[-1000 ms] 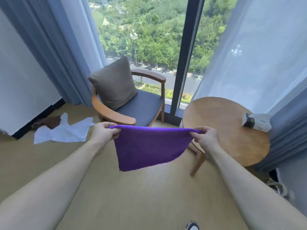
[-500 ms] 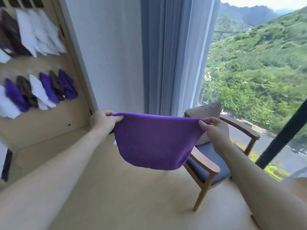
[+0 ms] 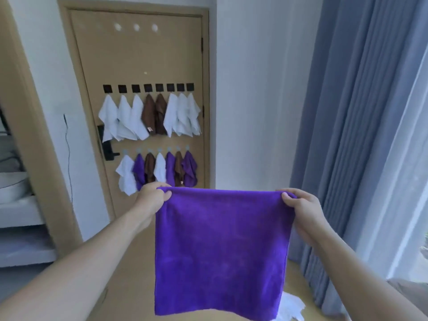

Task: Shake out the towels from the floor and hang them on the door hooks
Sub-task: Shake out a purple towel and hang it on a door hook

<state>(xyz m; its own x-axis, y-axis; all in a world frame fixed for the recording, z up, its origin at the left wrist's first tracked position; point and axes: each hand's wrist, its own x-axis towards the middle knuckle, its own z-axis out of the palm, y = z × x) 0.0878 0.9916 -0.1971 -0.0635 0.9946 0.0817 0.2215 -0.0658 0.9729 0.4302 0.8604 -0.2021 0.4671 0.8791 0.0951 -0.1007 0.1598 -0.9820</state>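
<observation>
A purple towel (image 3: 220, 251) hangs flat in front of me, stretched by its top edge. My left hand (image 3: 151, 200) pinches its upper left corner and my right hand (image 3: 301, 212) grips its upper right corner. Ahead stands the tan door (image 3: 139, 54) with two rows of hooks. The upper row of black hooks (image 3: 148, 88) carries white and brown towels (image 3: 148, 117). The lower row of pale hooks (image 3: 159, 149) carries white, purple and brown towels (image 3: 159, 170). A white towel (image 3: 290, 306) lies on the floor behind the purple one, partly hidden.
A black door handle (image 3: 107, 149) sticks out at the door's left side. Blue curtains (image 3: 342, 112) hang on the right beside a white wall (image 3: 252, 89). A wooden frame (image 3: 30, 135) and white bedding (image 3: 14, 188) are at the left.
The view has swung left from the window and chair to face the door. The towel, still held by both hands, now hangs straight and flat.
</observation>
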